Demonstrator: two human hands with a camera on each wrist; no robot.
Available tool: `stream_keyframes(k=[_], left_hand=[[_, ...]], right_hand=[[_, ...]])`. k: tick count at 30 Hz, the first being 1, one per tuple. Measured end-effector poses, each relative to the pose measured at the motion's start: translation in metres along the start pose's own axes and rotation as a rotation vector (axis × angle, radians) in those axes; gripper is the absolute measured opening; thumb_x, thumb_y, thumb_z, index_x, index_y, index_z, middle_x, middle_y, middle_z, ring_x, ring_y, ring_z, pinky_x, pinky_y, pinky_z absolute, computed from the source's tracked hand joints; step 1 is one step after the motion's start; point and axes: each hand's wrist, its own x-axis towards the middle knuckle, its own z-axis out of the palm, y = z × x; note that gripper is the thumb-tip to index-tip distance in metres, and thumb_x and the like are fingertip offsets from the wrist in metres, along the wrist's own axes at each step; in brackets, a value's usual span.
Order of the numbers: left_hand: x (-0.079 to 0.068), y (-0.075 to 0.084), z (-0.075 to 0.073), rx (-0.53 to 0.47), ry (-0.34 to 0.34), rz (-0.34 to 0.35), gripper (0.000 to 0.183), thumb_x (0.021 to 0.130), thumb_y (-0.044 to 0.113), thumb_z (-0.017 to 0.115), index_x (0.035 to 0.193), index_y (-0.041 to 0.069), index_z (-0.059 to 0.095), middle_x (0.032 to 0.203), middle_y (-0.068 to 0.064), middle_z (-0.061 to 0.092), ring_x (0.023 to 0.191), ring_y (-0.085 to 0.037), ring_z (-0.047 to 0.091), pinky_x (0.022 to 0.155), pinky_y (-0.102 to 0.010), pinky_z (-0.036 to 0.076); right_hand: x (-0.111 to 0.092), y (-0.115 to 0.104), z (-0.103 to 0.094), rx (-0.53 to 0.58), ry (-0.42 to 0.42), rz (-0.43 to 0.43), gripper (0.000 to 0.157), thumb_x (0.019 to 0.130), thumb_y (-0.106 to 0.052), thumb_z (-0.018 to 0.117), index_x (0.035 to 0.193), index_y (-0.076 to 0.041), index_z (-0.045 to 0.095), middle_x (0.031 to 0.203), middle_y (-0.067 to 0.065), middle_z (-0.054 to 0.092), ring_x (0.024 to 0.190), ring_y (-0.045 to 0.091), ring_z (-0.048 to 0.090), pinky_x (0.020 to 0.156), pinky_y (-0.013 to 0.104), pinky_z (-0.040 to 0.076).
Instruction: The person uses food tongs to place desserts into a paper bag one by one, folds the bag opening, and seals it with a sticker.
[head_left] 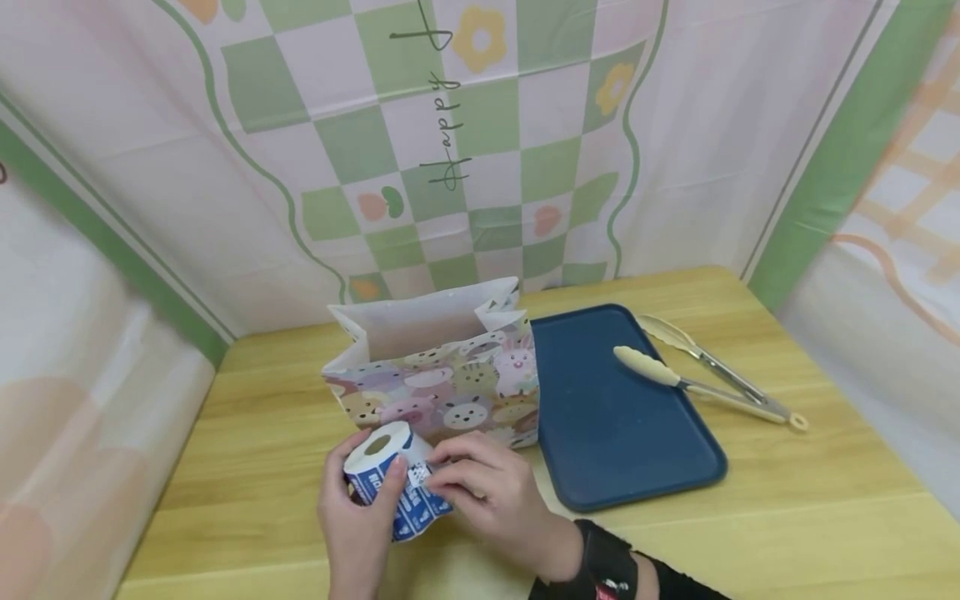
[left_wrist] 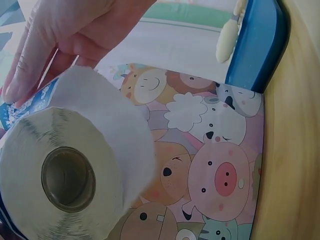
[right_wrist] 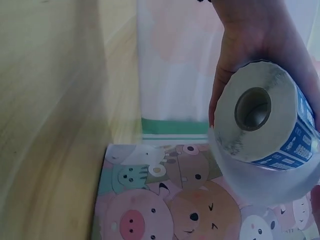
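Observation:
A roll of blue-and-white printed labels (head_left: 375,454) is tilted in front of the paper bag, its cardboard core showing. My left hand (head_left: 360,517) grips the roll, thumb across its printed side; in the right wrist view that hand (right_wrist: 265,35) wraps around the roll from behind. My right hand (head_left: 495,500) pinches at a small white label with a dark pattern (head_left: 418,473) on the printed side. In the left wrist view a loose white strip of backing (left_wrist: 125,135) curves away from the roll, and the right hand (left_wrist: 75,30) is above it.
Close behind the hands stands an open paper bag (head_left: 442,392) with cartoon animals. Right of it lies a dark blue tray (head_left: 622,433), with cream-tipped tongs (head_left: 720,392) resting across its right edge. The wooden table (head_left: 247,467) meets printed curtains (head_left: 480,167) at the back and sides.

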Motion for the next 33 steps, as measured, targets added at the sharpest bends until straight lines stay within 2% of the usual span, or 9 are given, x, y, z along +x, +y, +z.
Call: stream_keyframes(k=[6, 12, 18, 28, 33], left_hand=[[0.0028, -0.0011, -0.0004, 0.006, 0.008, -0.007, 0.049, 0.078, 0.011, 0.076, 0.123, 0.004, 0.055, 0.105, -0.014, 0.059, 0.083, -0.019, 0.06, 0.06, -0.021, 0.055], [0.0049, -0.0028, -0.0008, 0.037, 0.023, 0.013, 0.049, 0.078, 0.016, 0.077, 0.121, 0.005, 0.056, 0.104, -0.01, 0.059, 0.083, -0.02, 0.059, 0.06, -0.021, 0.054], [0.0061, -0.004, -0.0014, 0.042, 0.01, -0.004, 0.049, 0.08, 0.019, 0.075, 0.123, 0.006, 0.055, 0.108, -0.011, 0.059, 0.085, -0.019, 0.057, 0.06, -0.021, 0.054], [0.0085, -0.0059, -0.0028, -0.002, 0.024, -0.003, 0.047, 0.08, 0.013, 0.075, 0.121, 0.004, 0.055, 0.104, -0.012, 0.06, 0.075, -0.017, 0.061, 0.053, -0.021, 0.055], [0.0094, -0.0069, -0.0076, -0.004, 0.044, -0.047, 0.044, 0.083, 0.015, 0.072, 0.123, 0.006, 0.055, 0.1, -0.012, 0.059, 0.073, -0.014, 0.061, 0.054, -0.02, 0.054]], right_hand=[[-0.0013, 0.0, -0.0013, -0.043, -0.029, -0.017, 0.007, 0.086, -0.007, 0.067, 0.082, -0.003, 0.071, 0.091, 0.013, 0.069, 0.085, 0.017, 0.064, 0.069, 0.024, 0.056], [-0.002, 0.0002, -0.0024, -0.055, -0.057, -0.031, 0.007, 0.086, -0.007, 0.067, 0.084, -0.003, 0.072, 0.094, 0.014, 0.07, 0.09, 0.018, 0.065, 0.072, 0.026, 0.056], [-0.0035, 0.0001, -0.0032, -0.059, -0.078, -0.038, 0.007, 0.086, -0.007, 0.067, 0.085, -0.003, 0.072, 0.098, 0.015, 0.07, 0.093, 0.019, 0.065, 0.075, 0.028, 0.056], [-0.0038, -0.0005, -0.007, -0.029, -0.077, -0.095, 0.005, 0.083, -0.007, 0.07, 0.082, -0.003, 0.072, 0.098, 0.016, 0.069, 0.094, 0.022, 0.063, 0.08, 0.03, 0.054], [-0.0046, 0.0001, -0.0081, -0.033, -0.074, -0.145, 0.007, 0.075, -0.01, 0.076, 0.078, -0.006, 0.072, 0.094, 0.011, 0.067, 0.091, 0.021, 0.061, 0.078, 0.029, 0.052]])
